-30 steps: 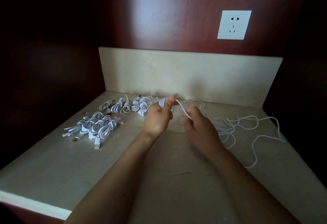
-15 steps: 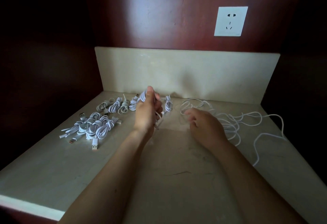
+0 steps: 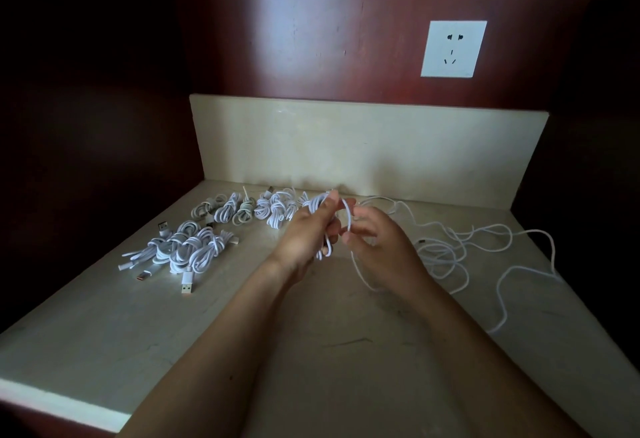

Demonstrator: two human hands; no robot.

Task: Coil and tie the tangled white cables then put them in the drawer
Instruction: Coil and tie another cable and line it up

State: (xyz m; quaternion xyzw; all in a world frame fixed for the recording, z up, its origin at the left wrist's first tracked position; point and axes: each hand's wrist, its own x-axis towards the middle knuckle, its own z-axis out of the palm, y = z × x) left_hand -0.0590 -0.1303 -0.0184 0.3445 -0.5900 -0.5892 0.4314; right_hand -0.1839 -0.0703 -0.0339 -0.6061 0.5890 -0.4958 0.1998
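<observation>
Head view, items as I read them from my station:

1. Left hand, centre of frame: fingers curled round a half-wound coil. The coil's long axis runs up and down the frame, top poking out above the knuckles, lower bights hanging below the palm.

2. Right hand, just right of the left and nearly touching it: thumb and fingers pinch the working loop, which arcs between the two hands.

3. Free tail: drops from the right hand toward the lower right and passes under the right wrist. I cannot trace where it joins the rest.

4. Loose cables, uncoiled, sprawled on the tabletop at the right of frame. The right hand is the nearer one.

5. Tied bundles, mid-left, and a back row along the upstand. The left hand is nearer to these.

6. Wall socket, upper right. No drawer in view.

Judgement: the next wrap depends on slack arriving from the lower right, so I would feed with the right hand and keep the left clamped, coil axis unchanged.
</observation>
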